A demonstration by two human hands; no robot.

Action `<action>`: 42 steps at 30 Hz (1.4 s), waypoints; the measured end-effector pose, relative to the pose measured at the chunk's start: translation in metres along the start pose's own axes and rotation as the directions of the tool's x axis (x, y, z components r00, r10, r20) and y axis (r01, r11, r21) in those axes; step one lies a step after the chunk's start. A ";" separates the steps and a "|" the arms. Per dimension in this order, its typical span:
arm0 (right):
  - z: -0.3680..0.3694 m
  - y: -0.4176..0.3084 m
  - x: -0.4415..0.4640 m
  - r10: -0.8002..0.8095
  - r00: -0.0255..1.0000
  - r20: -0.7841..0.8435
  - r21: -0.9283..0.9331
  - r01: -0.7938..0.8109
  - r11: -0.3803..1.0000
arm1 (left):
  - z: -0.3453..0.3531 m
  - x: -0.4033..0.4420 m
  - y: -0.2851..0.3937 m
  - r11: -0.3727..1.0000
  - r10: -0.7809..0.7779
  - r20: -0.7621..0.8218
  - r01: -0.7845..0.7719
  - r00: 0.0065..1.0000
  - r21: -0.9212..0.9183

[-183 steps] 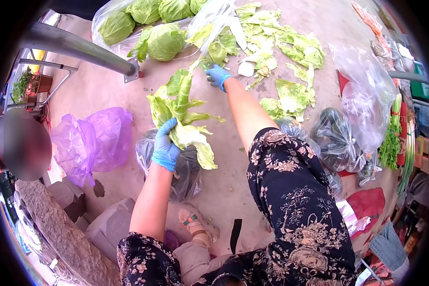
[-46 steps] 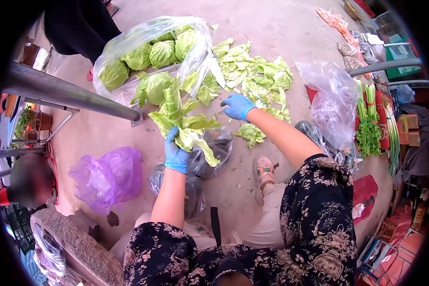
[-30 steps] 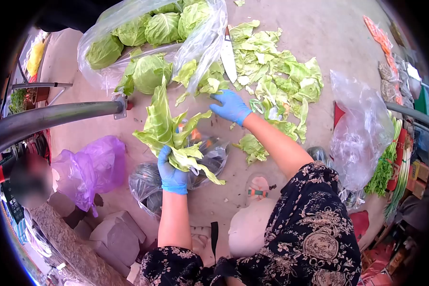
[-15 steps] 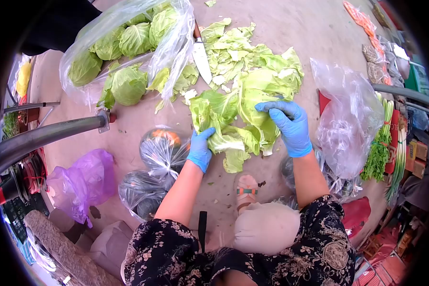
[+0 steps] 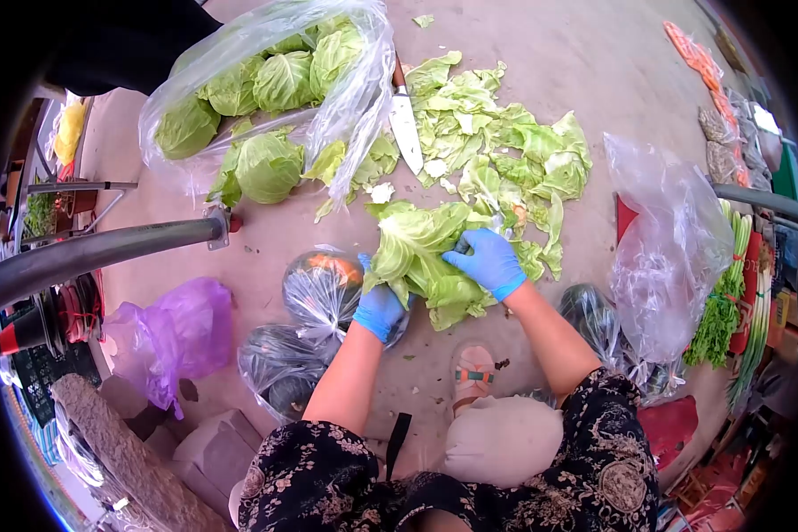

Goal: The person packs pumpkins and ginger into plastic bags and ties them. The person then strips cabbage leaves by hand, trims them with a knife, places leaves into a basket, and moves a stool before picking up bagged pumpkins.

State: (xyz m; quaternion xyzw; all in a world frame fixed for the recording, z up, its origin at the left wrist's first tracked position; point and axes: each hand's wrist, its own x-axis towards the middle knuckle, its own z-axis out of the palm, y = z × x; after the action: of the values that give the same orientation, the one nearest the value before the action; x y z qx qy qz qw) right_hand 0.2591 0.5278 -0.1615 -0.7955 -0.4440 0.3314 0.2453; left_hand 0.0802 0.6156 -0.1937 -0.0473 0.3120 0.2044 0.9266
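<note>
My left hand (image 5: 379, 310), in a blue glove, is closed round the lower left edge of a bunch of green cabbage leaves (image 5: 417, 253). My right hand (image 5: 492, 264), gloved the same way, pinches the right side of that bunch. The leaves hang between both hands above the floor and hide part of my left fingers. Just beyond lies a spread of loose cabbage leaves (image 5: 474, 124). A knife (image 5: 405, 131) with a brown handle rests along its left edge. One whole cabbage (image 5: 270, 168) sits at the mouth of a clear plastic bag (image 5: 372, 97) holding several more.
Dark round things in tied clear bags (image 5: 279, 359) stand left of my arm. A purple bag (image 5: 182, 332) lies further left, below a metal bar (image 5: 106, 257). On the right are a crumpled clear bag (image 5: 656, 257) and bundled green vegetables (image 5: 718, 310).
My right hand has moved left and down, closer to my left hand. The held leaves are gathered into a tighter bunch, nearer me. The view has shifted slightly.
</note>
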 end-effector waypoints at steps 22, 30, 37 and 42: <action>-0.126 0.221 0.121 0.686 0.537 -0.490 0.187 -0.704 0.685 | -0.024 0.012 -0.033 0.883 0.076 -0.312 0.081 0.947 0.463; -0.037 0.113 0.141 0.499 0.862 -0.094 -0.422 -0.488 0.764 | -0.024 0.011 -0.021 0.881 0.104 -0.339 0.072 0.935 0.468; 0.019 0.116 0.091 0.311 0.948 -0.065 -0.457 -0.305 0.836 | -0.035 0.013 -0.020 0.850 0.183 -0.290 -0.003 0.940 0.527; 0.003 0.177 0.065 0.184 0.948 -0.259 -0.040 -0.201 0.979 | -0.049 0.002 -0.022 0.820 0.218 -0.225 -0.052 0.950 0.570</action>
State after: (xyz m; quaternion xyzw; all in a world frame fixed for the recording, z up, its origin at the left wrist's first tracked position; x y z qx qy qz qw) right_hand 0.3780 0.4985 -0.3047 -0.8786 -0.3396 0.2343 0.2403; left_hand 0.0632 0.5853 -0.2349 0.2190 0.4885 0.1614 0.8291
